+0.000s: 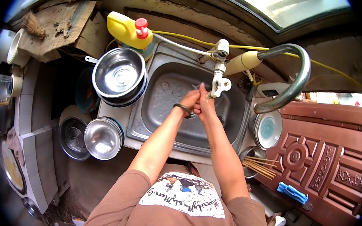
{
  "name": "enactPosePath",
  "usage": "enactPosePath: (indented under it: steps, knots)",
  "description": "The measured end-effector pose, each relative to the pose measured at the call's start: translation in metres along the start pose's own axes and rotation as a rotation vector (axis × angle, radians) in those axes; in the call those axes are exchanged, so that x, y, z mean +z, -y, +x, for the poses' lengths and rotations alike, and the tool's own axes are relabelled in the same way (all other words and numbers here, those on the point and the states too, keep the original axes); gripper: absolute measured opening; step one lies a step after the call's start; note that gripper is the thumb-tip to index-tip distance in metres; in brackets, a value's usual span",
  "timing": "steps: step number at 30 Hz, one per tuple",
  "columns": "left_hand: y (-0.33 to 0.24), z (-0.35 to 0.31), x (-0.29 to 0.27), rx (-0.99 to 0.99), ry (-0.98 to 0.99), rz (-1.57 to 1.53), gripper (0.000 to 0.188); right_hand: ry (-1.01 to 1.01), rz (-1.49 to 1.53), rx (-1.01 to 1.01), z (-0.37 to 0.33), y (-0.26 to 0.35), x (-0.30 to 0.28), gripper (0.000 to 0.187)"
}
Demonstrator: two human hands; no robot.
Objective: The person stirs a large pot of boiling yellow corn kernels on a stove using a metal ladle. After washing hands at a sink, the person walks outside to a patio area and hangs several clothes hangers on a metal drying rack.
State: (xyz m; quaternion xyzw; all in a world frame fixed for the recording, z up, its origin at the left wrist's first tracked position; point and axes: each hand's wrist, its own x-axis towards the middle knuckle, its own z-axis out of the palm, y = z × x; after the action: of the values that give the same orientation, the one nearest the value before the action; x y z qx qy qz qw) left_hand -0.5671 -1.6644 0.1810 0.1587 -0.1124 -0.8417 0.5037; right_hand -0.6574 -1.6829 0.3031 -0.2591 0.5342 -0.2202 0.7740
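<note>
Sink (135,126) dead ahead at twelve o'clock, both hands down over its middle! Tap (222,86) just off them, at one o'clock. Left hand (189,101) meets right hand (207,106), the two grips pressed together; anything pinched between them, I can't tell. Looks like a hand rinse in progress; next move probably calls for turning both palms under the tap.

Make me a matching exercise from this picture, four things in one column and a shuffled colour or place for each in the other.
Things
1. Bracelet
2. Jug
3. Sticks
4. Tap

Descriptions
A. yellow with a red top
B. white, above the sink
C. around the left wrist
D. fanned out, right of the sink

Pairs: 1-C, 2-A, 3-D, 4-B
</note>
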Motion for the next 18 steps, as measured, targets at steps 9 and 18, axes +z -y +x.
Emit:
enactPosePath:
  steps: [9,18]
  knots:
    - [0.025,0.009,0.079,0.387,-0.288,-0.365,0.039,-0.499,-0.823,-0.79,0.037,-0.033,-0.026,0.04]
    - [0.037,-0.027,0.094,0.034,-0.646,0.341,0.056,-0.426,-1.335,-1.028,-0.078,0.033,-0.065,0.037]
